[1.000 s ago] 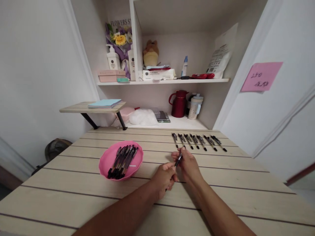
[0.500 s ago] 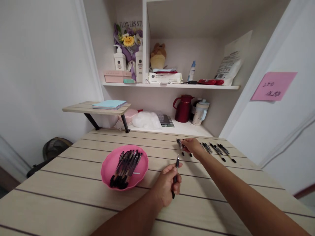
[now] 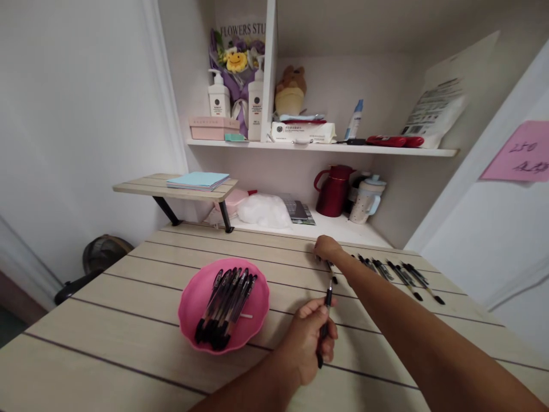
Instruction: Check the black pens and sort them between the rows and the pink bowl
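Note:
My left hand (image 3: 311,340) is closed around a black gel pen (image 3: 328,297), its bare metal tip pointing up and away. Further back, my right hand (image 3: 329,249) is bent down at the tabletop with its fingers curled; the back of the hand hides most of what they pinch. Just below it lies a pen (image 3: 333,276), partly covered. A pink scalloped bowl (image 3: 253,332) to the left holds several capped black pens (image 3: 226,303) and a small white strip (image 3: 246,316). Beyond my right forearm, several more pens (image 3: 403,277) lie in a slanted row.
The wooden table (image 3: 128,337) has dark grooves. A small raised stand (image 3: 146,186) carries blue paper (image 3: 199,180). At the back are a plastic bag (image 3: 263,210), a red jug (image 3: 334,191) and a tumbler (image 3: 366,199), under a shelf (image 3: 343,147) of bottles and packs.
My right hand has turned down against the table, hiding the small dark piece it was pinching. My left hand keeps the pen. The camera view has shifted, moving the scene slightly within the picture.

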The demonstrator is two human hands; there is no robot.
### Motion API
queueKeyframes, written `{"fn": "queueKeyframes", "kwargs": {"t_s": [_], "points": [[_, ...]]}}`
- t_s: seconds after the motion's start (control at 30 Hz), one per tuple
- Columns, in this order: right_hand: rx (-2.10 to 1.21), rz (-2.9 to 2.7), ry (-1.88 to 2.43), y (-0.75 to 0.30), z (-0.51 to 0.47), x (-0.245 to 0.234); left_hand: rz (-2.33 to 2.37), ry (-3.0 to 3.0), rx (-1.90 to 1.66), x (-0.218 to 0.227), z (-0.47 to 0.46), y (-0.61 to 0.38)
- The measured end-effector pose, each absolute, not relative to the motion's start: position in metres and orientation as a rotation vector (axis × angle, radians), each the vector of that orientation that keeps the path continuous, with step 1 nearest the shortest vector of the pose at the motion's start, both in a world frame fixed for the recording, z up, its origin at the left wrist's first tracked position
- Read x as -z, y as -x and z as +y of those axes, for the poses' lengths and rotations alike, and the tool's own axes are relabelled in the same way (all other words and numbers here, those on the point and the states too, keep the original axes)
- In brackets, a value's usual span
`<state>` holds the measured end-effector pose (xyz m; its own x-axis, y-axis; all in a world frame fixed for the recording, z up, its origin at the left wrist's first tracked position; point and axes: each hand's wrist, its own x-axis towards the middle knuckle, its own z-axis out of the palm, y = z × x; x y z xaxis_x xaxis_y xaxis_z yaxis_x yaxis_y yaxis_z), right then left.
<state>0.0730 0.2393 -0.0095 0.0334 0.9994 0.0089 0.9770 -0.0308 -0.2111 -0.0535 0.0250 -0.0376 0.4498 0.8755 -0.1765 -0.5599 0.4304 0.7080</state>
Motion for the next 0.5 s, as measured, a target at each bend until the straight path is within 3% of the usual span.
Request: {"fn": "queueKeyframes", "kwargs": {"t_s": [0.5], "points": [[-0.107,-2.053,2.188,-0.0722,0.2361,0.0133,0.592,-0.593,-0.955,0.0366,0.0253,0.0534]]}}
